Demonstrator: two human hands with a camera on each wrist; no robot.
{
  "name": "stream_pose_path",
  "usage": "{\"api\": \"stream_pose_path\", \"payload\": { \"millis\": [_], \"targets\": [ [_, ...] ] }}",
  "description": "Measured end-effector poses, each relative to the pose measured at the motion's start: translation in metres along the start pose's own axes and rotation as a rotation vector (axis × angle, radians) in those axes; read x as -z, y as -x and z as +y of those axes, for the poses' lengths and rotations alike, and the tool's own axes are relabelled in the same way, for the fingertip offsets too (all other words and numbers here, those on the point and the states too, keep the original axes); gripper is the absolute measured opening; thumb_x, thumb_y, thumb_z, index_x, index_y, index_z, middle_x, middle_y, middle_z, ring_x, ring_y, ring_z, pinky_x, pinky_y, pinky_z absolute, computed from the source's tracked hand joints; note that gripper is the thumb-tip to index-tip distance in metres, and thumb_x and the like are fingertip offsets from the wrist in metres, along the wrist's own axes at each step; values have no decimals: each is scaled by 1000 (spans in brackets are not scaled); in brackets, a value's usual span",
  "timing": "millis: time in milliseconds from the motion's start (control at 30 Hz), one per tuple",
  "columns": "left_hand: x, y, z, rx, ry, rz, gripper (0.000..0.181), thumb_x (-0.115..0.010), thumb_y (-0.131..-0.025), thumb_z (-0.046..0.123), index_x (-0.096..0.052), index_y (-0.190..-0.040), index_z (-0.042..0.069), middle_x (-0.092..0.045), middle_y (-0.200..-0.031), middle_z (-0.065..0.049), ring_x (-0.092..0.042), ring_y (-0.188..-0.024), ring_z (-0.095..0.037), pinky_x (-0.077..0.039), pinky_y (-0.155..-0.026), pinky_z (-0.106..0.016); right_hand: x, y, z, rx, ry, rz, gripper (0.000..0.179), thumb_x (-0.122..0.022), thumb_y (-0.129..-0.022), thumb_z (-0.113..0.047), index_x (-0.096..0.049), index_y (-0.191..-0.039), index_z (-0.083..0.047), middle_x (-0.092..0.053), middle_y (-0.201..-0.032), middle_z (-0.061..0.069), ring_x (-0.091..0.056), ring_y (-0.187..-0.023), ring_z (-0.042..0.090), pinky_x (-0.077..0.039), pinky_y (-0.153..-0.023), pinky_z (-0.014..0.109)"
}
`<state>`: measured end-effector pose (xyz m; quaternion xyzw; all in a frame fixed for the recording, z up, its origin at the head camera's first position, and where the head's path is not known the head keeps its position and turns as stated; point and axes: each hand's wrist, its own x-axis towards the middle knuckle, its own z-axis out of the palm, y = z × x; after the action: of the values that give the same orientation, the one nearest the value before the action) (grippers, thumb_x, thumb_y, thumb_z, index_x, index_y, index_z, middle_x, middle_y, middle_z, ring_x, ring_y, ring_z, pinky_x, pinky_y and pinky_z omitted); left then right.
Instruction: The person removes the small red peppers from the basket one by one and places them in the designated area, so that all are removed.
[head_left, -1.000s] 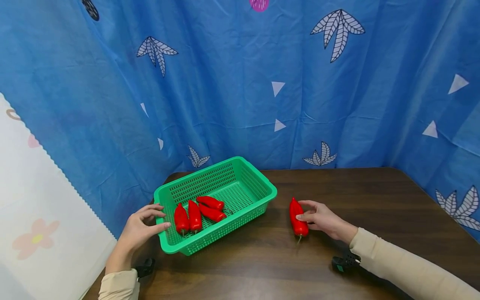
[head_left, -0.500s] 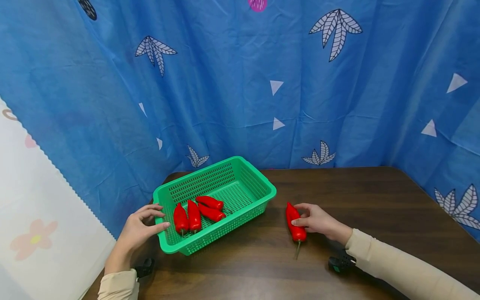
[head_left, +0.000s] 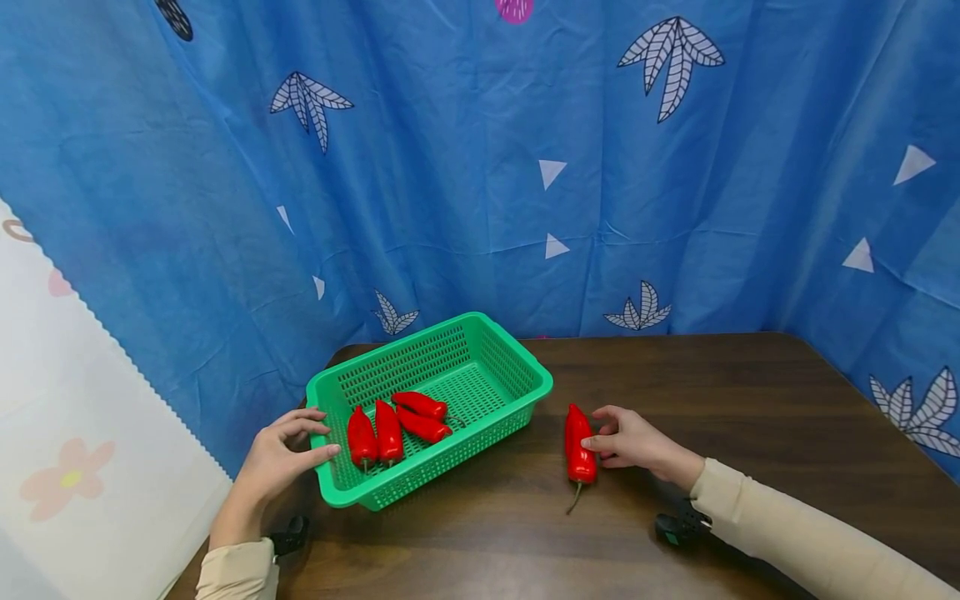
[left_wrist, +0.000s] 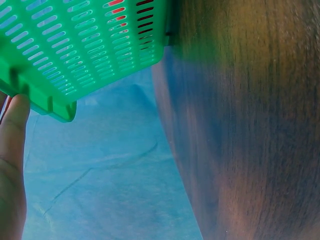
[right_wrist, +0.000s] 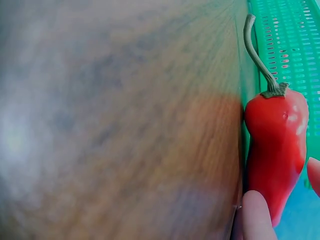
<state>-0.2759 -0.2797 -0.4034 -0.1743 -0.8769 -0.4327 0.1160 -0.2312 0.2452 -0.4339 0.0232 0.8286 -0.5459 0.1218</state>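
Observation:
In the head view, a red pepper (head_left: 580,454) lies on the table right of the green plastic basket (head_left: 536,390). My right hand (head_left: 633,442) is just to its right, the thumb tip at its side. In the right wrist view, one fingertip (right_wrist: 257,215) meets the narrow end of the pepper (right_wrist: 277,135), while another at the right edge stands slightly apart. The green stem curves away from the hand. My left hand (head_left: 279,454) grips the basket's left rim, fingertips and thumb over the edge. Inside the basket lie several red peppers (head_left: 389,433).
The dark wooden table (head_left: 465,533) runs up to a blue patterned curtain (head_left: 480,192) behind and at the right. A white flowered cloth (head_left: 82,400) hangs at the left. Black wrist cameras (head_left: 681,527) sit under both forearms.
My right hand has brought the pepper left, toward the basket. Over the last half second the pepper has rolled a little farther left, away from the thumb. My left hand has stayed put.

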Motion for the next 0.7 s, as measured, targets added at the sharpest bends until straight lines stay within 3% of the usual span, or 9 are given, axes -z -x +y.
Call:
{"api": "stream_pose_path", "payload": {
  "millis": [367, 700],
  "targets": [
    [1, 0, 1, 6, -11, -6, 25, -83, -84, 19, -75, -102, 3, -59, -133, -14, -43, -111, 19, -37, -91, 2, 4, 3, -4, 0, 10, -11, 75, -75, -91, -24, -35, -145, 10, -55, -117, 23, -66, -89, 23, -61, -84, 44],
    [2, -1, 1, 10, -12, -9, 26, -83, -84, 20, -75, -103, 4, -59, -133, -14, -43, -111, 18, -37, -91, 2, 16, 1, -17, 62, 52, -37, 70, -72, -93, -24, -37, -143, 11, -62, -114, 18, -65, -97, 25, -60, -88, 44]
  ]
}}
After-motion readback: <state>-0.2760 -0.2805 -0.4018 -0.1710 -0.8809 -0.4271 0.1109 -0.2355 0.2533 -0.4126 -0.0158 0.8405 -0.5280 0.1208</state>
